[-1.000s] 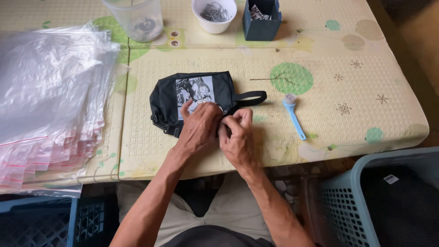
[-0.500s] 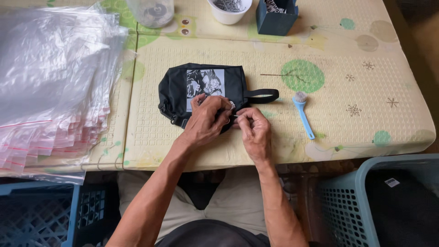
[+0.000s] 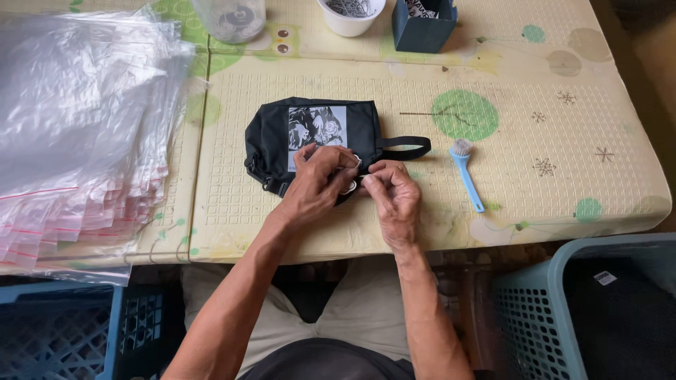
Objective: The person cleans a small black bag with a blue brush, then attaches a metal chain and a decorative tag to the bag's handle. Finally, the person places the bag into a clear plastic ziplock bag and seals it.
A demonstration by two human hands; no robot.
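A small black pouch (image 3: 274,134) with a black-and-white picture panel and a side strap loop (image 3: 405,146) lies on the pale yellow foam mat (image 3: 493,84). My left hand (image 3: 317,184) rests on the pouch's near edge, fingers curled around something small and pale. My right hand (image 3: 396,197) meets it from the right, fingertips pinched against the same spot. What sits between the fingers is mostly hidden.
A light blue brush (image 3: 466,172) lies right of the pouch. A stack of clear plastic bags (image 3: 77,127) covers the left side. A clear cup (image 3: 229,17), a white cup (image 3: 350,14) and a dark blue box (image 3: 422,24) stand at the far edge. Teal basket (image 3: 563,309) lower right, blue crate (image 3: 63,331) lower left.
Both hands stay together at the pouch's near edge with small finger shifts. The view has drifted, so everything sits lower and further right in frame.
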